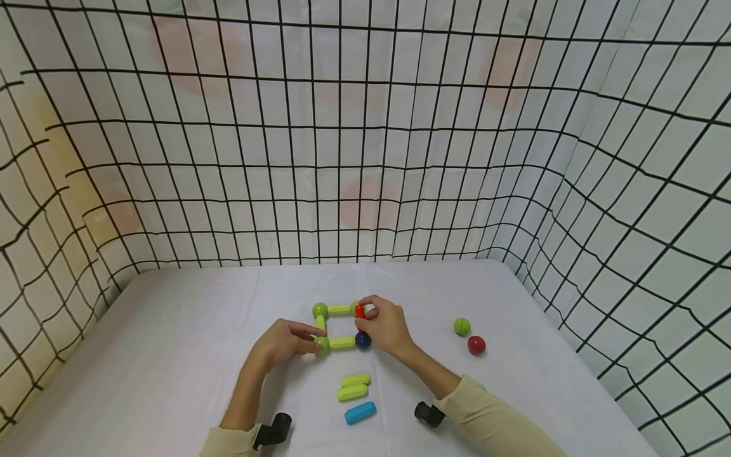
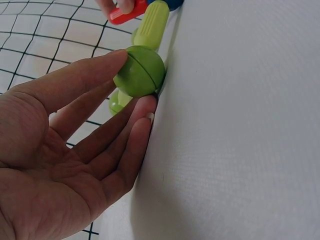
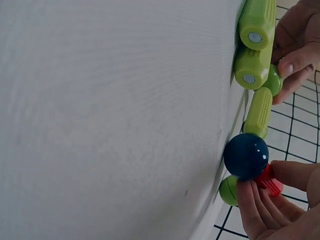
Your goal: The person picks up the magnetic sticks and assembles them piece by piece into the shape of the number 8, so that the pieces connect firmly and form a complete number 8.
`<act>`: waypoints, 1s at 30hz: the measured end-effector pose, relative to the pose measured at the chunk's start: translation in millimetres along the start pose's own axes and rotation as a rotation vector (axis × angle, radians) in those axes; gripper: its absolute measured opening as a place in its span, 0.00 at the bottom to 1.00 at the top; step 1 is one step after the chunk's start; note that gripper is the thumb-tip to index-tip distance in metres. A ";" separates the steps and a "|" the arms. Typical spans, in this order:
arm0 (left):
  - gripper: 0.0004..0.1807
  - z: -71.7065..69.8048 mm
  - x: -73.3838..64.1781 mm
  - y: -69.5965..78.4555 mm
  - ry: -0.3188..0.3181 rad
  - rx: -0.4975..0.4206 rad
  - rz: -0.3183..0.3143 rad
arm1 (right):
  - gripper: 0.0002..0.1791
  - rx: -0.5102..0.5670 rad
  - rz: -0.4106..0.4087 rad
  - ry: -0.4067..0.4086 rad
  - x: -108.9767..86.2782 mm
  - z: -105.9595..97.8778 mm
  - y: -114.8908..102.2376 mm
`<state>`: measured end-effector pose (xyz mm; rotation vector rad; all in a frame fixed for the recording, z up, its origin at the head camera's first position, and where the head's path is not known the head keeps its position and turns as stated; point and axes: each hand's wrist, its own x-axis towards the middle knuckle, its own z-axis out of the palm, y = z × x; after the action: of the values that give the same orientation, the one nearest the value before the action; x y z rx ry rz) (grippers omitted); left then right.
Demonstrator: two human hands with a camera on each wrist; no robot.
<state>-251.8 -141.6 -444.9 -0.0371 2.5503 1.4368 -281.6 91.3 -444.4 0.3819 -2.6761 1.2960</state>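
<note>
A four-sided frame of balls and magnetic rods lies on the white table. My left hand pinches the green ball at its near left corner between thumb and fingers. My right hand grips a red rod on the right side, between a dark blue ball and a green ball at the far right corner, partly hidden by the fingers. Yellow-green rods form the near side, the far side and the left side. Another green ball makes the far left corner.
Two loose yellow-green rods lie side by side in front of the frame, with a light blue rod nearer me. Off to the right are a green ball and a red ball. Black netting surrounds the table's back and sides.
</note>
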 end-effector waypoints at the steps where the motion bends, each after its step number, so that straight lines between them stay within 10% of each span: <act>1: 0.14 0.1 0.0 0.0 -0.001 -0.001 -0.001 | 0.18 -0.002 -0.002 -0.003 0.1 0.4 0.3; 30: 0.14 0.2 0.4 -1.3 -0.004 0.019 -0.007 | 0.30 -0.037 0.078 -0.093 6.2 4.0 8.0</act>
<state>-252.0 -142.1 -446.2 -0.0398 2.5574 1.4089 -289.9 91.9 -451.4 0.3439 -2.8144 1.2772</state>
